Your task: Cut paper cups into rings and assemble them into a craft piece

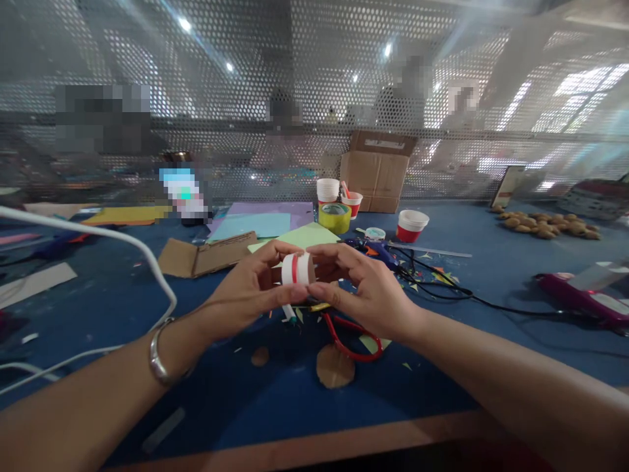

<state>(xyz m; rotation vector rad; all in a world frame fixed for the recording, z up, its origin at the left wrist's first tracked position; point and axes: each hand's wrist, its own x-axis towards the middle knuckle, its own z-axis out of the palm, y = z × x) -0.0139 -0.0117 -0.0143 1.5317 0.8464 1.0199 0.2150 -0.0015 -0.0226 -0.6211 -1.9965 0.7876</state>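
Observation:
Between my two hands is a small white cylinder with a red band (295, 269), lying on its side above the table. My left hand (255, 282) grips its left part with thumb and fingers. At the cylinder's right end, my right hand (361, 282) has its thumb and fingertips closed on the rim. Below my right hand lie red-handled scissors (351, 354), partly over a cardboard disc (335, 367). A smaller cardboard disc (260, 356) rests to the left. Under the hands, a white marker (289, 313) shows in part among paper scraps.
Behind the hands are coloured paper sheets (260, 226), folded cardboard (223, 254), yellow tape (335, 218), paper cups (412, 225) and a cardboard box (378, 172). A blue glue gun (376, 252) trails a black cable rightward. White cables (152, 262) cross the left side. A purple tool (584, 298) lies right.

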